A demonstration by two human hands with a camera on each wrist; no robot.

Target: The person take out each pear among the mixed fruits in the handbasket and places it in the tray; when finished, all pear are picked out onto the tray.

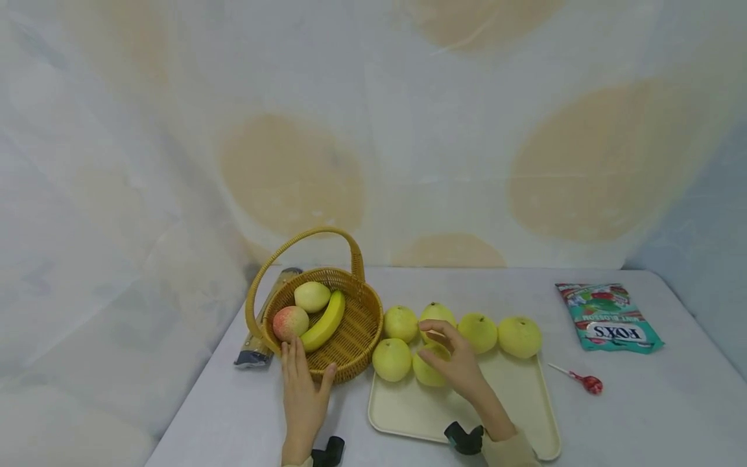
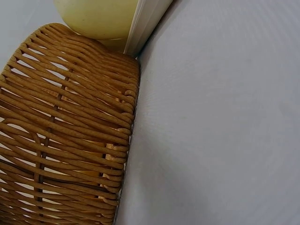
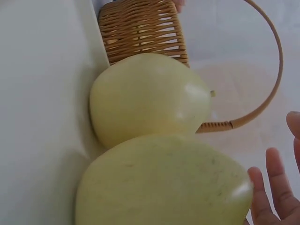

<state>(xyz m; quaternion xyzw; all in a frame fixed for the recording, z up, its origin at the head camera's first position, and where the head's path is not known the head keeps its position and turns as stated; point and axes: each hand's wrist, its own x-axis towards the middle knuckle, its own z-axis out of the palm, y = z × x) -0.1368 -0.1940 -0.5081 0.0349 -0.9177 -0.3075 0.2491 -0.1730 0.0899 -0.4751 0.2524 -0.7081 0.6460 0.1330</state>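
A brown wicker basket [image 1: 362,324] with a tall hoop handle holds a banana [image 1: 327,322], a pink-and-yellow peach [image 1: 290,322] and a pale yellow-green fruit [image 1: 312,296]. My left hand [image 1: 306,395] rests its straight fingers at the basket's near-left rim, thumb spread apart. Right of the basket, several round yellow-green pears [image 1: 391,360] sit on a cream tray [image 1: 408,418]. Above the nearest pears is my right hand [image 1: 458,363], fingers spread and loosely bent. In the right wrist view its fingertips [image 3: 272,183] are beside a large pear [image 3: 159,183], not closed round it.
A teal candy bag [image 1: 609,318] marked FOX'S lies at the right, with a red lollipop [image 1: 592,385] nearer me. Behind the basket's left side is a long brown package [image 1: 251,353] with dark ends. A patterned cloth backdrop [image 1: 373,162] hangs behind the white table [image 1: 222,408].
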